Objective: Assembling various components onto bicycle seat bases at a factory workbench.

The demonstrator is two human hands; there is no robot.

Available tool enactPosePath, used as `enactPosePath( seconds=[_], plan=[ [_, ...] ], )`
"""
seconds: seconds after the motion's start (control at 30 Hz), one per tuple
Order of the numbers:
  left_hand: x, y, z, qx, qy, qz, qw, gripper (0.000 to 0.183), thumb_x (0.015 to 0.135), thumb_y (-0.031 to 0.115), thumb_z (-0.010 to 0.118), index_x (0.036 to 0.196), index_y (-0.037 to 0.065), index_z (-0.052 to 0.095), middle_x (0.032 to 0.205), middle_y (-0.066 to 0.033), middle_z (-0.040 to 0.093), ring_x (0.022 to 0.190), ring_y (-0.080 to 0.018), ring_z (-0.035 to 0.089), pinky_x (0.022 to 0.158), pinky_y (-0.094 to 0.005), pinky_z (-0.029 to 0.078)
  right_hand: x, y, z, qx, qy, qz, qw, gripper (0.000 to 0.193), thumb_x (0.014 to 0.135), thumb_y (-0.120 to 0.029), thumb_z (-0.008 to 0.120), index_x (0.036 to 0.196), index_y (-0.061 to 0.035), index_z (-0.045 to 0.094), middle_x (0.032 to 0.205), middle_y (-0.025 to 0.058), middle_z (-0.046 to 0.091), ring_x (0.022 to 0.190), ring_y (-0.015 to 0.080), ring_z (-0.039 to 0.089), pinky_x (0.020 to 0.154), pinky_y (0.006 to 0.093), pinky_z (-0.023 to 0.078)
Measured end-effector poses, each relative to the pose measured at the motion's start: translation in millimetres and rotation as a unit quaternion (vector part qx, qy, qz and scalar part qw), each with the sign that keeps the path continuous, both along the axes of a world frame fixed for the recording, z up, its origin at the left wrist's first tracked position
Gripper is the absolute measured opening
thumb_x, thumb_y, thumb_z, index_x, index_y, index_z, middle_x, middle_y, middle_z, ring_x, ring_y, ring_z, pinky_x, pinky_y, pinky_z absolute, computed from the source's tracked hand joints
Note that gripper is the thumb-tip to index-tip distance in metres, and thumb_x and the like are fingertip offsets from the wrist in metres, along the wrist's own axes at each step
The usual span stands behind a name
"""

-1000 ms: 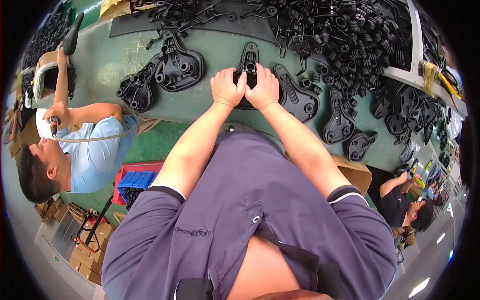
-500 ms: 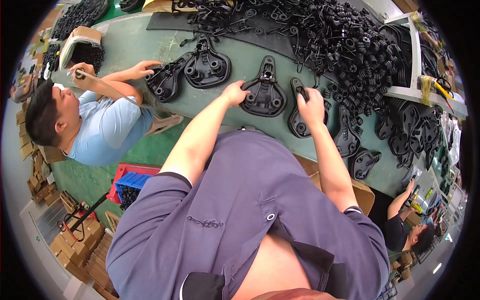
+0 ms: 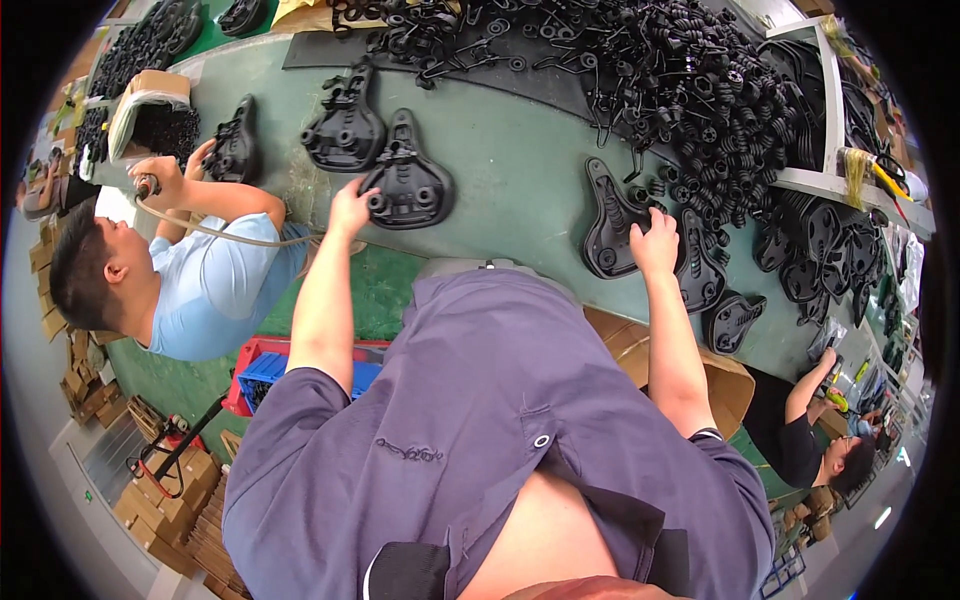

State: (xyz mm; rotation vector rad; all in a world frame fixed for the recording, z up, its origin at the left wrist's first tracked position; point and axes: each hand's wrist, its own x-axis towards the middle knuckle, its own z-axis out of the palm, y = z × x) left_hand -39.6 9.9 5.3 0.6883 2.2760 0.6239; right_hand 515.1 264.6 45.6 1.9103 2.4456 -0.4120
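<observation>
My left hand [image 3: 350, 210] grips the edge of a black bicycle saddle [image 3: 412, 190], which lies underside up on the green table with its frame and springs showing. Just beyond it lies a second saddle [image 3: 345, 125] of the same kind. On the right, my right hand [image 3: 657, 245] is over the side of a bare saddle base [image 3: 606, 235], its thumb and fingers apart. Loose black springs [image 3: 655, 187] lie just past those fingertips. Another saddle base [image 3: 700, 265] sits to the right of the hand, with a smaller-looking one [image 3: 735, 322] nearer me.
A large heap of black springs and metal parts [image 3: 700, 110] covers the far right of the table. A white metal frame [image 3: 832, 110] stands beside it. At left, a co-worker [image 3: 200, 270] holds a hosed tool near another saddle [image 3: 235, 145]. An open cardboard box [image 3: 725, 390] is below the right table edge.
My left hand has slid the saddle left, towards the co-worker. My right hand has moved slightly right and nearer me over the saddle base. The co-worker's saddle has moved further left.
</observation>
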Motion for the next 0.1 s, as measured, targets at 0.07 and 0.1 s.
enactPosePath(
  seconds=[0.07, 0.1],
  plan=[
    [-39.5, -25.9, -1.6, 0.045, -0.02, 0.058, 0.997, 0.046, 0.096, 0.024, 0.08, 0.136, 0.004, 0.069, 0.098, -0.0162, 0.079, 0.069, -0.0248, 0.076, 0.05, -0.0389, 0.06, -12.0, 6.7, 10.4, -0.104, -0.006, -0.066, 0.992, 0.06, 0.089, -0.031, 0.077, 0.143, -0.0109, 0.061, 0.143, 0.0245, 0.059, 0.131, 0.0455, 0.057, 0.111, 0.0495, 0.048],
    [-56.5, -27.2, 1.0, 0.03, -0.05, 0.096, 0.994, 0.051, 0.095, 0.025, 0.081, 0.139, 0.004, 0.067, 0.103, -0.0158, 0.079, 0.068, -0.0258, 0.076, 0.053, -0.0412, 0.062, -16.2, 8.3, 11.1, -0.103, -0.009, -0.068, 0.992, 0.06, 0.089, -0.031, 0.077, 0.143, -0.0109, 0.061, 0.143, 0.0245, 0.059, 0.131, 0.0455, 0.057, 0.111, 0.0495, 0.048]
  ],
)
